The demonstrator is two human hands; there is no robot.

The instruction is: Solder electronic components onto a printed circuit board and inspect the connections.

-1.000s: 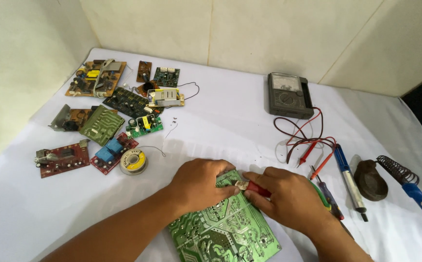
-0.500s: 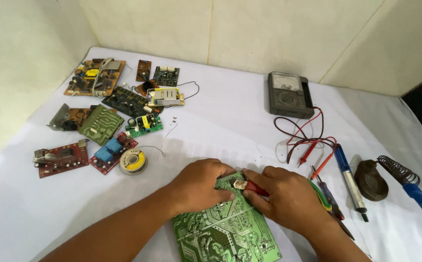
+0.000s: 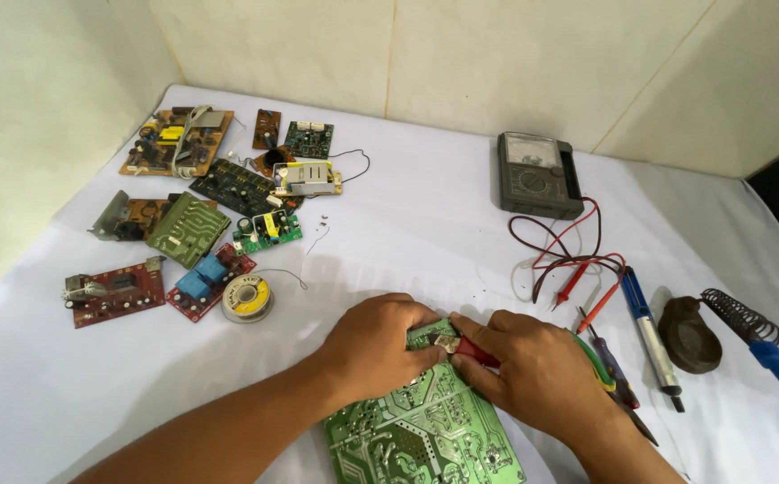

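A green circuit board (image 3: pixel 425 435) lies solder side up at the near edge of the white table. My left hand (image 3: pixel 380 345) presses on its far left corner and grips the board's edge. My right hand (image 3: pixel 542 372) is closed around a red-handled tool (image 3: pixel 474 351) whose metal tip touches the board's far corner, right next to my left fingers. Both hands meet over that corner. Part of the board is hidden under my hands.
Several loose circuit boards (image 3: pixel 215 193) lie at the far left, with a solder spool (image 3: pixel 248 298) nearer. A grey multimeter (image 3: pixel 539 175) with red and black leads (image 3: pixel 573 264) sits far right. A blue-handled soldering iron (image 3: pixel 649 336), screwdrivers and an iron stand (image 3: pixel 694 332) lie right.
The view has shifted slightly. Both hands stay on the board's far corner with almost no movement.
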